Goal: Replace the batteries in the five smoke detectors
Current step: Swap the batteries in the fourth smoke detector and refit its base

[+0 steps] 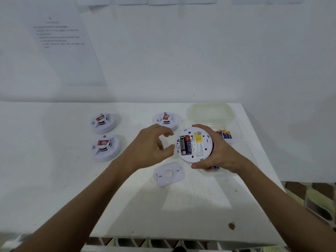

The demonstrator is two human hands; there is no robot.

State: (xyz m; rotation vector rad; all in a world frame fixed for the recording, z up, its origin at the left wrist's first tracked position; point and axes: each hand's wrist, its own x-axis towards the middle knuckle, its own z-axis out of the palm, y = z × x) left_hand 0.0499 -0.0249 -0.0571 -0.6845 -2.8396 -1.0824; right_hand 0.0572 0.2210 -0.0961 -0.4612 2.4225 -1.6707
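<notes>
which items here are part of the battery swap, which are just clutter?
In the job:
- opened detector gripped in right hand, left hand beside it
- mounting plate
- three closed detectors
- spare batteries
- loose battery

Lying about:
- clear plastic box
- printed sheet

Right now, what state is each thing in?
Held detector: back plate off, two batteries seated.
Back plate: flat on table.
Three other detectors: face up, untouched.
Plastic container: open.
Left hand: holds nothing.
Right hand: gripping held detector.
</notes>
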